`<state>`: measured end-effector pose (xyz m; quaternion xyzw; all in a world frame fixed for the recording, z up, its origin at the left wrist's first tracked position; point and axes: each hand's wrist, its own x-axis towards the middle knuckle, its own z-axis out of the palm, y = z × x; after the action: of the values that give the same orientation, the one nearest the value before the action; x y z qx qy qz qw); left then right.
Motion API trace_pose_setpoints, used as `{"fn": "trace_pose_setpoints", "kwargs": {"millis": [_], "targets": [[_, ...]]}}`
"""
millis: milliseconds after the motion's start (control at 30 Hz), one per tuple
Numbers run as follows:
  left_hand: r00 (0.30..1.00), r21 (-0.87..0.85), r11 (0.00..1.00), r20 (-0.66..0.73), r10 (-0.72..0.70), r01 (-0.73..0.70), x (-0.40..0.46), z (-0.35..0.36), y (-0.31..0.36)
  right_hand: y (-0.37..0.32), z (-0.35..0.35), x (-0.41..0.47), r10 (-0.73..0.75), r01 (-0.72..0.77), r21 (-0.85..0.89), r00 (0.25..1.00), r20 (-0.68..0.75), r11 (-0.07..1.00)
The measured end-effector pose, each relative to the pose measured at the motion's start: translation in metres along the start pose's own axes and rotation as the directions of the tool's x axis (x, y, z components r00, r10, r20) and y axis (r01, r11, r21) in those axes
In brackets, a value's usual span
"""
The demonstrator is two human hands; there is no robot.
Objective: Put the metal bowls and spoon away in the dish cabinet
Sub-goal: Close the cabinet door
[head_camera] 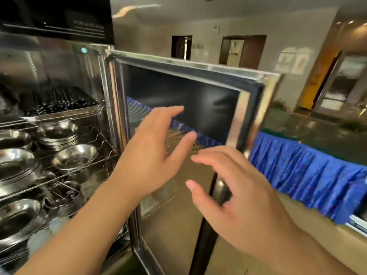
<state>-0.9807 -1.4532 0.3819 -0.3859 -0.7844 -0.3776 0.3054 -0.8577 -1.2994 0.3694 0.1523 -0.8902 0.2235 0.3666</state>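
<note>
Before the open cabinet door [178,100], both empty hands, left hand [151,153] and right hand [238,197].

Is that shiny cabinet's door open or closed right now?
Open. The door is swung out toward the camera, and the wire shelves with stacked metal bowls are exposed. Both hands are empty in front of it.

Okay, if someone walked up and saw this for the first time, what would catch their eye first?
Two bare hands, left hand and right hand, fingers spread and empty, reach toward the open glass door at centre. Left of it, the steel dish cabinet stands open, its wire racks stacked with shiny metal bowls. A bright blue pleated cloth hangs at right.
</note>
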Motion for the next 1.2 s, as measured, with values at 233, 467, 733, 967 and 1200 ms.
{"fn": "trace_pose_setpoints", "kwargs": {"millis": [233, 467, 733, 967, 1200], "targets": [[0.984, -0.065, 0.998, -0.178, -0.033, 0.022, 0.029, 0.059, 0.1, 0.058, -0.071, -0.041, 0.098, -0.093, -0.08, 0.993, 0.066, 0.992], [0.945, 0.053, 0.98, -0.279, -0.169, 0.191, 0.038, 0.086, 0.13, 0.107, -0.074, -0.056, 0.148, -0.12, -0.166, 0.975, 0.166, 0.979], [0.918, 0.144, 0.958, -0.351, -0.184, 0.247, 0.016, 0.061, 0.129, 0.132, -0.023, -0.046, 0.226, -0.212, -0.086, 0.949, 0.22, 0.974], [0.888, 0.249, 0.914, -0.416, -0.197, 0.32, -0.02, 0.006, 0.12, 0.107, 0.028, -0.036, 0.187, -0.239, 0.147, 0.935, 0.303, 0.96], [0.854, 0.321, 0.849, -0.459, -0.247, 0.419, -0.051, -0.048, 0.108, 0.068, 0.061, -0.029, 0.019, -0.148, 0.306, 0.921, 0.389, 0.94]]}}
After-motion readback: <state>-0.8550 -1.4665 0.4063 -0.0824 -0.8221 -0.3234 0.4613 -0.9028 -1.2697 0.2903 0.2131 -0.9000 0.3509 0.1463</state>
